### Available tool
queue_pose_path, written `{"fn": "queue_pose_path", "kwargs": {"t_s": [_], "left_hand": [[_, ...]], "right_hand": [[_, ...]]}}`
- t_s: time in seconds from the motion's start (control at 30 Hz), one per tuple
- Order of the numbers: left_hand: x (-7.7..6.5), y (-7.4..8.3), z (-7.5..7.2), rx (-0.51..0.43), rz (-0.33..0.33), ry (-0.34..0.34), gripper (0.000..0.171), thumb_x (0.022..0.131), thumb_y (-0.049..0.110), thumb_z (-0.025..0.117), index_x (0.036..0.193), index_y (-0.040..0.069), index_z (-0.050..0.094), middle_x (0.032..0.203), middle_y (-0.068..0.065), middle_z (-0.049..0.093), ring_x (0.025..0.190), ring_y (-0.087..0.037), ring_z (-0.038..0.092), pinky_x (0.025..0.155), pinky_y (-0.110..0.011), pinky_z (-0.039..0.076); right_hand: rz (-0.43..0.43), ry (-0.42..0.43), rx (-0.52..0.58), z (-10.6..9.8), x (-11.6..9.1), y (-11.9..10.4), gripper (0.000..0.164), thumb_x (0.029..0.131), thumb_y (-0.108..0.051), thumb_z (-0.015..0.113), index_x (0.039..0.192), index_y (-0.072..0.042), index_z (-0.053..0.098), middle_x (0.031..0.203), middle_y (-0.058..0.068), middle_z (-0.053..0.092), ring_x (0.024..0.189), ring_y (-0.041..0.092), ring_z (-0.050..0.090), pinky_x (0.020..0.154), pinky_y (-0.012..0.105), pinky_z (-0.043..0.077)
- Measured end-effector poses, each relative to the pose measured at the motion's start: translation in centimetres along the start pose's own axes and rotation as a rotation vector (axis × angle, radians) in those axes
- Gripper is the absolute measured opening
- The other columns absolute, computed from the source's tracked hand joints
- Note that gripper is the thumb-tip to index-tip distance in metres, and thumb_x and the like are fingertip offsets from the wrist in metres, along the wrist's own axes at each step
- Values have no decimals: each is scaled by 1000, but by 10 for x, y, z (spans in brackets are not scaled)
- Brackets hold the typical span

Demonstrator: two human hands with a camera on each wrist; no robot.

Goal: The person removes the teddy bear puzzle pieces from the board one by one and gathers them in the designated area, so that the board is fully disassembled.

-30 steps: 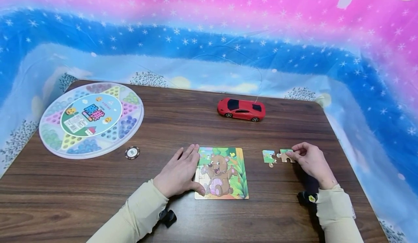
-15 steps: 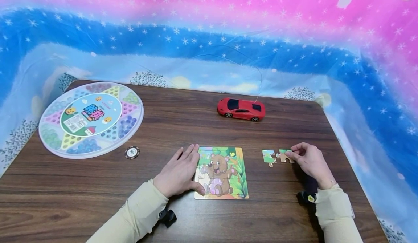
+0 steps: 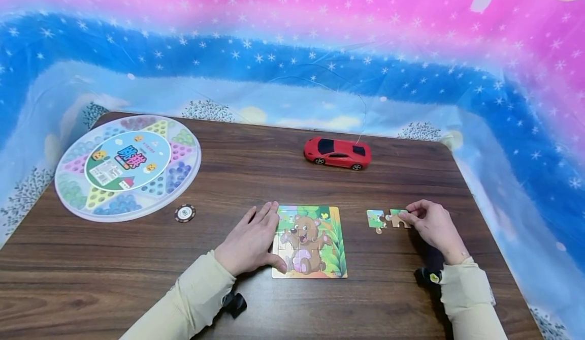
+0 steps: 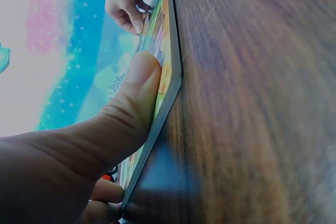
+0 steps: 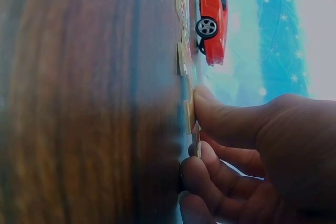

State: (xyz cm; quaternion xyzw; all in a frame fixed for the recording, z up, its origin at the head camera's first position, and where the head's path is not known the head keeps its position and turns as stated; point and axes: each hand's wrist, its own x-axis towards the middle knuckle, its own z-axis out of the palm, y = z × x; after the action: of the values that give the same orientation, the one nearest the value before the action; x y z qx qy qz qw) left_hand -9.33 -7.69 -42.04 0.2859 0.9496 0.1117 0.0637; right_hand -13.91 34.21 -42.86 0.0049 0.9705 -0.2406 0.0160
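In the head view a bear jigsaw puzzle (image 3: 311,243) lies flat on the wooden table. My left hand (image 3: 249,241) rests along its left side, fingers extended; the left wrist view has the thumb (image 4: 134,90) lying on the puzzle's top face near the edge. Off to the right, a brown-and-green puzzle piece (image 3: 396,218) is pinched by my right hand (image 3: 436,228) between thumb and fingers, low over the tabletop. Just left of it lies another puzzle piece (image 3: 376,218), green and white. Whether the two pieces touch or interlock, I cannot tell.
A red toy car (image 3: 338,153) stands towards the back of the table (image 3: 256,167). At the left are a round marble-game board (image 3: 183,197) and a black-and-white chip (image 3: 185,213). Patterned cloth (image 3: 274,60) surrounds the back and sides.
The piece in my right hand has shifted very slightly left, and the hand with it. My left hand and the bear puzzle look still.
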Motion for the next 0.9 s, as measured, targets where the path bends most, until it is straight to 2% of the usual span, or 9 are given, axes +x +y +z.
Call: {"fn": "queue_pose_path", "kwargs": {"t_s": [0.33, 0.67, 0.9], "left_hand": [[-1, -1, 2, 3, 4, 25, 112, 62, 69, 72, 138, -8, 42, 151, -26, 32, 142, -36, 28, 114, -52, 22], [-1, 0, 1, -4, 2, 29, 111, 62, 69, 71, 137, -7, 43, 152, -26, 31, 142, -36, 28, 114, -52, 22], [-1, -1, 2, -11, 7, 35, 108, 62, 68, 72, 134, -7, 45, 152, -26, 31, 142, -35, 29, 114, -52, 23]], "right_hand": [[-23, 2, -2, 1, 0, 2, 34, 93, -33, 65, 103, 0, 65, 80, 7, 63, 64, 17, 54, 57, 32, 45], [-3, -8, -5, 1, 0, 1, 33, 93, -31, 66, 103, 0, 66, 81, 7, 64, 65, 17, 54, 57, 32, 45], [6, -12, 0, 2, 1, 1, 26, 93, -26, 67, 101, -1, 66, 79, 7, 63, 63, 18, 53, 56, 32, 45]]}}
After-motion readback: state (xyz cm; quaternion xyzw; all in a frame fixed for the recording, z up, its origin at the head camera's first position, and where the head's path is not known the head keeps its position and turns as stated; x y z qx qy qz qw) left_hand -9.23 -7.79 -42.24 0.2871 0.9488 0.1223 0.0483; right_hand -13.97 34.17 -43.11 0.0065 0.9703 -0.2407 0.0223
